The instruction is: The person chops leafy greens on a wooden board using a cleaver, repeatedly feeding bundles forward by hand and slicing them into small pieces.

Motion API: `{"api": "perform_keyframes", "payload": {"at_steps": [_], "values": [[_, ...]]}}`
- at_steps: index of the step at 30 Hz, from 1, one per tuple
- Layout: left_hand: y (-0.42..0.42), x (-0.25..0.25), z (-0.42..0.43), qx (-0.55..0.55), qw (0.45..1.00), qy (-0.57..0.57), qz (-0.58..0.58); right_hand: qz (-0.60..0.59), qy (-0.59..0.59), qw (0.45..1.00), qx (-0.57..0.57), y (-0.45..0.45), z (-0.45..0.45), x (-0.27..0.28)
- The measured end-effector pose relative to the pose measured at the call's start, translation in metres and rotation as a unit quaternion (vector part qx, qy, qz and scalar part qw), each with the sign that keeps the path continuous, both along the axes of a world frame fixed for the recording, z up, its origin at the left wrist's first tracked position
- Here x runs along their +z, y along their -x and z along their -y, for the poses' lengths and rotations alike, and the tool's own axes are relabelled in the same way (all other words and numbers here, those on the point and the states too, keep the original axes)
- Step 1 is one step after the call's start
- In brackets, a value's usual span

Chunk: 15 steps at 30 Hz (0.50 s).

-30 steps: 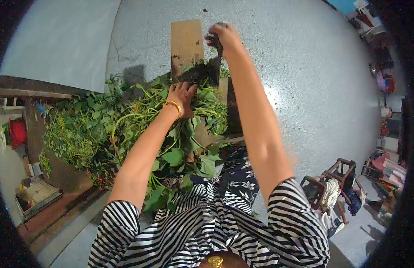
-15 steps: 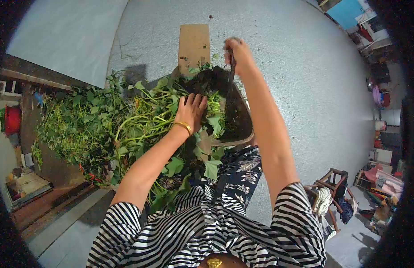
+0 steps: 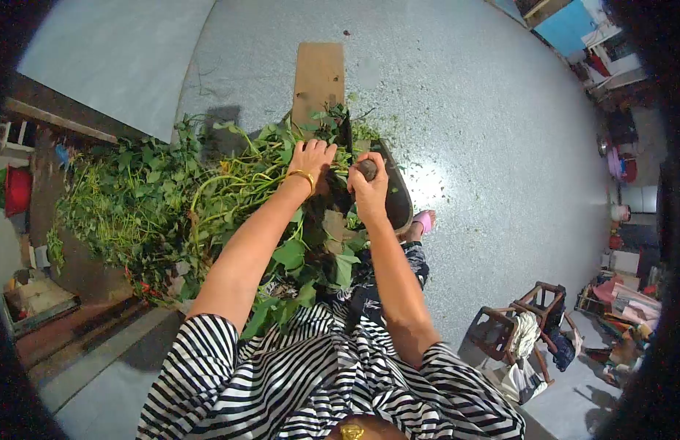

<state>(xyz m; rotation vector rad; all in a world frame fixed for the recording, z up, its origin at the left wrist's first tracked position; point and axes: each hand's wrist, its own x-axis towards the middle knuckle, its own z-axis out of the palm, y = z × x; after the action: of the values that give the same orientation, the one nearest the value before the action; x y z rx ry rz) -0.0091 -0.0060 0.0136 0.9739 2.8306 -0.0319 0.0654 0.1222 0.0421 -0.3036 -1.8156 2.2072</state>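
Across the room from me, leafy vines [image 3: 134, 202] are sprawling from the left, their green stems [image 3: 241, 183] running beneath the person's left hand [image 3: 311, 163]; I cannot tell whether its bent fingers are gripping. A board [image 3: 319, 73] is lying just beyond. Right of the stems, the right hand [image 3: 370, 189] is gripping a tool's handle [image 3: 368, 169] above a dark tub [image 3: 398, 180].

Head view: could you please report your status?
Left hand on long green leafy stems. Right hand gripping round grey-brown handle. Nothing visibly blocking either hand.
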Motion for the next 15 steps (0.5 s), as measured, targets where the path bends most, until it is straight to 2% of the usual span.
{"api": "perform_keyframes", "payload": {"at_steps": [2, 4, 6, 8, 10, 12, 13, 15], "values": [[-0.011, 0.017, -0.003, 0.022, 0.998, -0.036, 0.044, 0.029, 0.0, 1.0, 0.006, 0.011, -0.008, 0.009], [-0.029, 0.025, -0.003, -0.004, 0.998, 0.053, -0.016, 0.069, 0.067, 0.995, 0.007, 0.037, -0.019, 0.036], [-0.043, 0.028, -0.005, 0.005, 0.996, 0.088, 0.034, 0.136, 0.052, 0.988, 0.041, 0.078, -0.037, 0.064], [-0.048, 0.022, -0.009, -0.008, 0.994, 0.112, -0.005, 0.145, 0.045, 0.985, 0.081, 0.124, -0.053, 0.073], [-0.039, 0.009, -0.011, -0.011, 0.992, 0.122, -0.01, 0.158, 0.087, 0.983, 0.028, 0.165, -0.055, 0.076], [-0.013, -0.007, -0.009, -0.032, 0.992, 0.115, 0.039, 0.172, 0.103, 0.979, 0.038, 0.19, -0.059, 0.072], [-0.003, 0.033, -0.017, -0.005, 0.989, 0.105, 0.107, 0.186, 0.116, 0.974, 0.047, 0.194, -0.058, 0.075], [0.01, 0.024, -0.02, 0.012, 0.991, 0.098, 0.094, 0.166, 0.092, 0.981, 0.034, 0.177, -0.052, 0.08]]}}
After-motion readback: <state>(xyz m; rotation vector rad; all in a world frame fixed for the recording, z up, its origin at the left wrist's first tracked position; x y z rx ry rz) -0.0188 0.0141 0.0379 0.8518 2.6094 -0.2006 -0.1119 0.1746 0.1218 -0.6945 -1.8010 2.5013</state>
